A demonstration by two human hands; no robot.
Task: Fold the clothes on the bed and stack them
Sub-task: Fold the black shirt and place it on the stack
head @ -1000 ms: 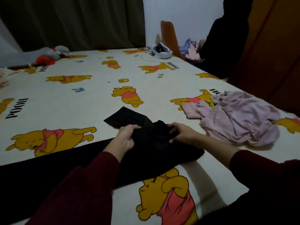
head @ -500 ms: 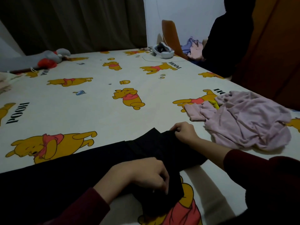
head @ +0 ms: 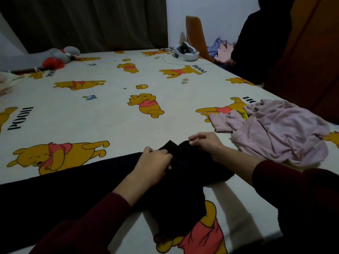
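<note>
The black garment (head: 183,180) lies on the bed (head: 113,125) at its near edge, and its long axis runs left to right: a long dark band stretches away to the left under the left forearm, while the bunched, partly folded end sits in the middle, directly in front of the person. Both hands meet at the far edge of that bunched end. The left hand (head: 154,162) has its fingers curled down into the cloth and grips a fold of it. The right hand (head: 205,142) sits just to the right and slightly farther off, fingertips pinching the top edge of the same fold. The two hands are close together, almost touching.

Since the unfolded length lies to the left, the left hand looks better placed to reach along it, while the right hand could pin the folded end in place.

A crumpled pink garment (head: 278,132) lies well to the right, nearer the right hand, not yet folded. No finished stack is plainly visible.
</note>
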